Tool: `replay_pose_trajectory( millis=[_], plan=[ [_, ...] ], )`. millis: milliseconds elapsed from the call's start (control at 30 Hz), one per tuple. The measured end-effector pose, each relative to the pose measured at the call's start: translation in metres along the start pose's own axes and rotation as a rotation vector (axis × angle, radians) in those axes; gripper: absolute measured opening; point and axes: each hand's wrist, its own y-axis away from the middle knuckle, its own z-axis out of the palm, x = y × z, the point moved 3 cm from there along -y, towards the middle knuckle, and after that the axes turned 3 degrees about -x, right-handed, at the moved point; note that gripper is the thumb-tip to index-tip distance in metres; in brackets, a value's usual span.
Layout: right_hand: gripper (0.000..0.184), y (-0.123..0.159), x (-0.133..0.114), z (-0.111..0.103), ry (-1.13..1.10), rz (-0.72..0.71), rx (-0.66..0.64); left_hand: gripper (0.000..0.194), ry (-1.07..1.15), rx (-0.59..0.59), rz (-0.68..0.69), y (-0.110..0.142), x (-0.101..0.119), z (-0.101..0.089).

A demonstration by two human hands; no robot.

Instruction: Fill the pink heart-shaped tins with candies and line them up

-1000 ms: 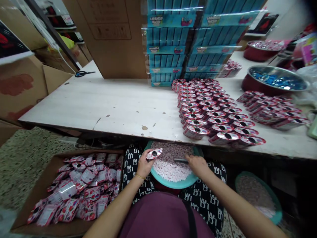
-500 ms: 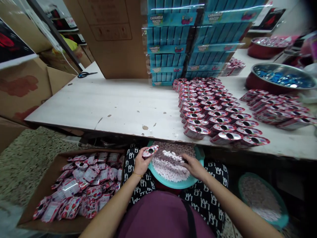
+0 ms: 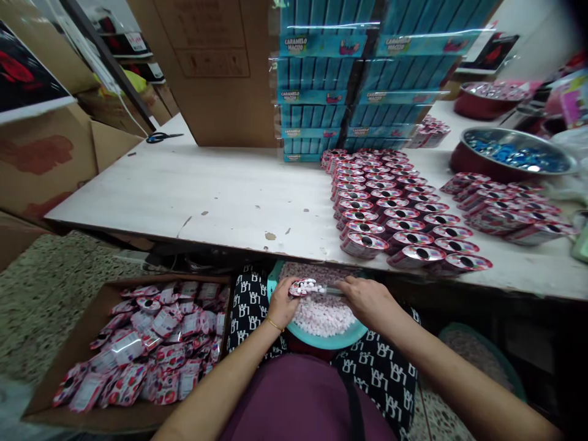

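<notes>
My left hand (image 3: 281, 303) is closed around a small pink-and-white candy packet (image 3: 299, 288), its oval top facing up over the basin. In my right hand (image 3: 365, 297) is a metal scoop (image 3: 333, 290), held level with its tip at the packet's top. White candies (image 3: 313, 286) lie at the scoop's tip and over the packet's opening. Below both hands, a turquoise basin (image 3: 316, 340) full of small pale candies (image 3: 321, 315) rests between my knees.
Rows of upright packets (image 3: 404, 225) stand on the white table (image 3: 239, 202), before stacked blue boxes (image 3: 312, 116). A carton (image 3: 37, 404) of packets sits lower left, a second turquoise basin (image 3: 509, 367) lower right. Scissors (image 3: 158, 137) and a metal bowl (image 3: 514, 168) are on the table.
The scoop came up out of the candies loaded and moved left to the packet. My left hand brought the packet right, toward the scoop. White candies now cover the packet's opening.
</notes>
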Motion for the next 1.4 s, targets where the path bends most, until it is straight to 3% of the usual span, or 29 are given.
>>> replay_pose_trajectory(
  millis=[267, 400, 567, 833, 1033, 1267, 1400],
  plan=[
    [0.023, 0.016, 0.015, 0.018, -0.146, 0.063, -0.058, 0.044, -0.044, -0.017, 0.067, 0.005, 0.008, -0.015],
    [0.029, 0.026, 0.022, 0.033, -0.255, 0.115, -0.058, 0.039, 0.107, -0.046, 0.013, 0.005, 0.007, -0.019],
    [0.027, 0.033, 0.025, 0.043, -0.260, 0.133, -0.017, 0.041, 0.446, -0.011, -0.230, 0.004, -0.007, -0.012],
    [0.028, 0.040, 0.032, 0.058, -0.251, 0.166, -0.011, 0.042, 0.585, -0.006, -0.190, -0.001, -0.002, 0.006],
    [0.028, 0.041, 0.035, 0.067, -0.294, 0.188, -0.053, 0.036, 0.434, -0.016, -0.150, -0.007, -0.008, 0.005],
    [0.028, 0.040, 0.034, 0.080, -0.369, 0.217, -0.072, 0.032, 0.288, -0.025, -0.149, -0.008, -0.007, -0.017],
    [0.031, 0.042, 0.035, 0.071, -0.497, 0.198, 0.117, 0.035, 0.363, -0.010, -0.218, -0.005, 0.002, -0.022]
  ],
)
